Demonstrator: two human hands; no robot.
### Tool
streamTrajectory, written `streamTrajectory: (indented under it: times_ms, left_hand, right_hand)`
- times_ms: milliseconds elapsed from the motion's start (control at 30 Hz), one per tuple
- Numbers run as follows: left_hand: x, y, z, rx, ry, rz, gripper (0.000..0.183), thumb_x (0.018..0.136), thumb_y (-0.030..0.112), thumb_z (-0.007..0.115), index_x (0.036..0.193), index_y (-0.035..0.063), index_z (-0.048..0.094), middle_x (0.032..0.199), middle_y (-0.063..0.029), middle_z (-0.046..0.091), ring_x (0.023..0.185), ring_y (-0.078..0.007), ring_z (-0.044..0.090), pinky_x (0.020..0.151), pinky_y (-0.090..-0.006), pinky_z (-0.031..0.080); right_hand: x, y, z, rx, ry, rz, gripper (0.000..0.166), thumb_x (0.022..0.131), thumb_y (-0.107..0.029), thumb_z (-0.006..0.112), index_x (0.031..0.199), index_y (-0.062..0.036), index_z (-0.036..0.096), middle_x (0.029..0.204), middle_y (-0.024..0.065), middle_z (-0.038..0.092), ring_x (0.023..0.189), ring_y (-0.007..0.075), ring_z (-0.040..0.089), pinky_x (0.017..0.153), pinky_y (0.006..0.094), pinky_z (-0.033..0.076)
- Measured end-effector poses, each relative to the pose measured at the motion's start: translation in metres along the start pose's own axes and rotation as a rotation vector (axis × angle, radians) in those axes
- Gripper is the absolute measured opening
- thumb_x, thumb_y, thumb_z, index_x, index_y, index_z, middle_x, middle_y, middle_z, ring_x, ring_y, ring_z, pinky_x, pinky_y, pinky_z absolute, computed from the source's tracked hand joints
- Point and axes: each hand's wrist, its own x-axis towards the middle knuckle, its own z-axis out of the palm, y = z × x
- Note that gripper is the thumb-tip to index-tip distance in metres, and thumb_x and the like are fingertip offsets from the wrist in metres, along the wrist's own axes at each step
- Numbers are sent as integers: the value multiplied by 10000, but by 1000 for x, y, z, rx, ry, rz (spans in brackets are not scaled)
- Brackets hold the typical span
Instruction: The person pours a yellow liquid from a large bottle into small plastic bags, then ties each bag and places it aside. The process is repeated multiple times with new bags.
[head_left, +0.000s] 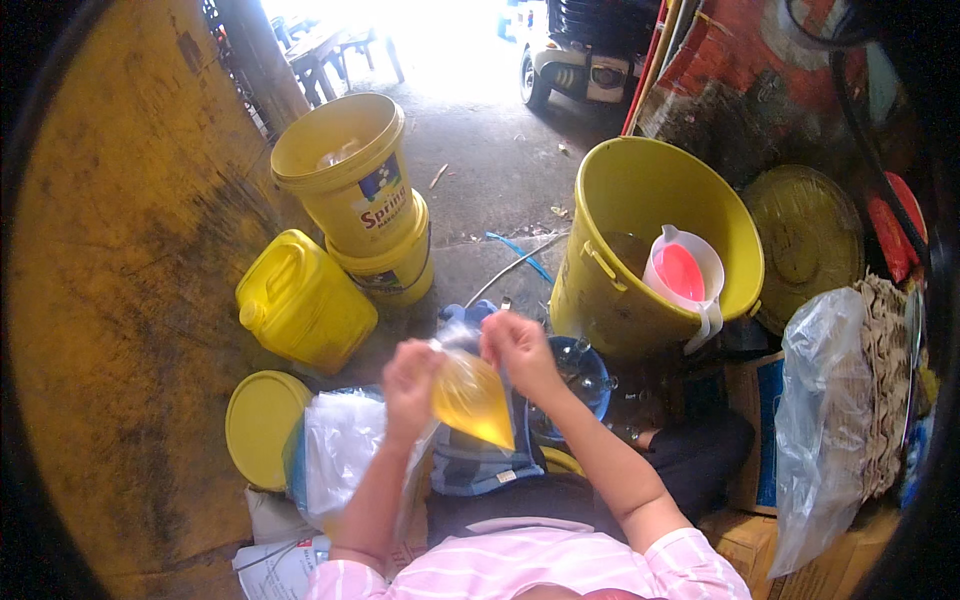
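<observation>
Before me hangs a clear plastic bag (474, 401) of yellow liquid, its neck gathered and its lower corner pointing down to the right. My left hand (411, 381) is closed on the left side of the bag's neck. Close by on the right, my right hand (517, 351) has its fingers pinched together at the neck's other side; motion blur hides what they grip. A blue cloth (480, 461) lies over my lap, under the bag. Left of it is a stack of clear plastic bags (343, 442).
A large yellow bucket (600, 300) with a white pitcher (684, 271) stands ahead right. Ahead left are stacked yellow margarine buckets (352, 202) and a yellow jerrycan (304, 300). A blue basin (592, 375) sits by my right forearm. Egg trays (885, 382) under plastic stand far right.
</observation>
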Motion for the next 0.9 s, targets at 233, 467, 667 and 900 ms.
streamTrajectory:
  times_ms: [233, 467, 667, 900]
  left_hand:
    - [204, 145, -40, 140, 406, 550, 179, 931, 140, 557, 1009, -10, 617, 912, -32, 612, 825, -115, 544, 780, -278, 456]
    - [462, 90, -170, 792, 528, 344, 144, 883, 229, 623, 940, 125, 704, 911, -23, 713, 840, -123, 626, 825, -341, 429]
    - [492, 14, -152, 1034, 392, -54, 168, 831, 284, 652, 968, 206, 711, 992, -9, 703, 937, -170, 639, 933, -475, 365]
    - [348, 70, -126, 865, 223, 571, 168, 861, 140, 615, 988, 53, 684, 1025, -98, 665, 974, -216, 619, 859, -325, 464]
  right_hand:
    - [-19, 66, 27, -1058, -106, -188, 472, 795, -278, 665, 1237, -142, 567, 1445, 192, 326, 1346, 483, 215, 1091, 592, 191]
    - [-12, 72, 48, -1257, -198, -247, 462, 774, -410, 646, 1184, -198, 618, 1506, 119, 260, 1386, 489, 72, 1091, 633, 44]
    - [-10, 73, 42, -1287, -178, -199, 457, 750, -418, 668, 1164, -226, 633, 1496, 107, 287, 1387, 479, 78, 1094, 622, 43]
    - [-6, 77, 43, -1213, -165, -184, 447, 748, -362, 665, 1165, -206, 632, 1490, 127, 297, 1386, 478, 103, 1104, 608, 49]
